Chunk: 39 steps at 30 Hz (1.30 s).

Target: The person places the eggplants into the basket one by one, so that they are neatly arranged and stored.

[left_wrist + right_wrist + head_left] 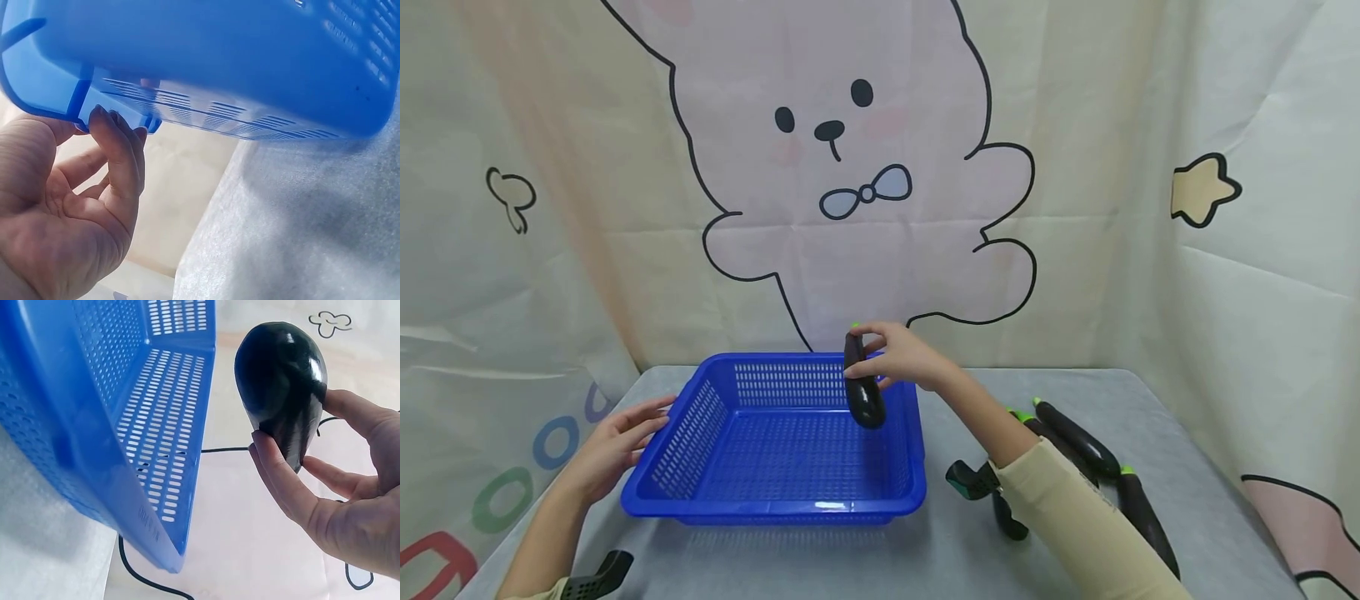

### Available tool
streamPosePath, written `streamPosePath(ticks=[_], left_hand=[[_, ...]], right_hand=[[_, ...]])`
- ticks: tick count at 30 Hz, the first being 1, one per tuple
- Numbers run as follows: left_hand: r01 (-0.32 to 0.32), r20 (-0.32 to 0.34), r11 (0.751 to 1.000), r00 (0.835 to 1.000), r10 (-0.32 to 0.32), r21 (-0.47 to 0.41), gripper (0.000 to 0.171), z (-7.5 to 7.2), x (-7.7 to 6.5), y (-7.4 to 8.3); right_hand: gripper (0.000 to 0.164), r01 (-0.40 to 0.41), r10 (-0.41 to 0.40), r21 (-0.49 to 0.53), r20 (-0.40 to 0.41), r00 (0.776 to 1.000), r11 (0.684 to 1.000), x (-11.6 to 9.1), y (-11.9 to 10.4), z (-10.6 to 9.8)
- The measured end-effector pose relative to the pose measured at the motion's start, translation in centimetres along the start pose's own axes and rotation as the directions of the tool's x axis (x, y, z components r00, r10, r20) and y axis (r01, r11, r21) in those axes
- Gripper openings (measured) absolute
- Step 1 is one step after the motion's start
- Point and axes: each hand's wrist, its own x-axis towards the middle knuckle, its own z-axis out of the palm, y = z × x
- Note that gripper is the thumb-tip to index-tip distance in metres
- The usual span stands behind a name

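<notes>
A dark eggplant point(865, 403) with a green tip is pinched between the thumb and fingers of my right hand point(902, 358). In the head view it hangs upright, stem up, overlapping the right back part of a blue plastic basket point(775, 508). The right wrist view shows the eggplant's point(281, 375) glossy rounded end beside the basket's slotted wall point(165, 425). My left hand point(617, 446) holds the basket's left rim from outside. In the left wrist view, its bent fingers point(115, 147) are at the rim's underside, with the thumb partly hidden behind the rim.
To the right lie several more eggplants point(1078, 437), partly covered by my right forearm and sleeve. A grey cloth covers the table point(775, 562). Behind it hangs a curtain point(1075, 292) with a cartoon animal print. Each wrist wears a dark camera mount point(598, 579).
</notes>
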Motion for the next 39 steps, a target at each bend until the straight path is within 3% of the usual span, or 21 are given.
streamPosePath(ticks=[25, 34, 39], left_hand=[[-0.041, 0.034, 0.994, 0.999, 0.038, 0.1, 0.051, -0.4, 0.0, 0.1], [-0.072, 0.029, 0.997, 0.997, 0.071, 0.04, 0.043, -0.3, 0.1, -0.6], [-0.056, 0.047, 0.998, 0.997, 0.056, 0.016, 0.04, -0.5, 0.3, -0.9]], right_hand=[[0.072, 0.072, -0.072, -0.1, 0.0, 0.997, 0.992, 2.7, -0.5, 3.4], [0.072, 0.061, -0.06, -0.076, 0.017, 0.998, 0.995, 4.2, 0.0, 5.0], [0.071, 0.065, -0.062, -0.076, 0.031, 0.998, 0.995, 4.7, 0.0, 5.5]])
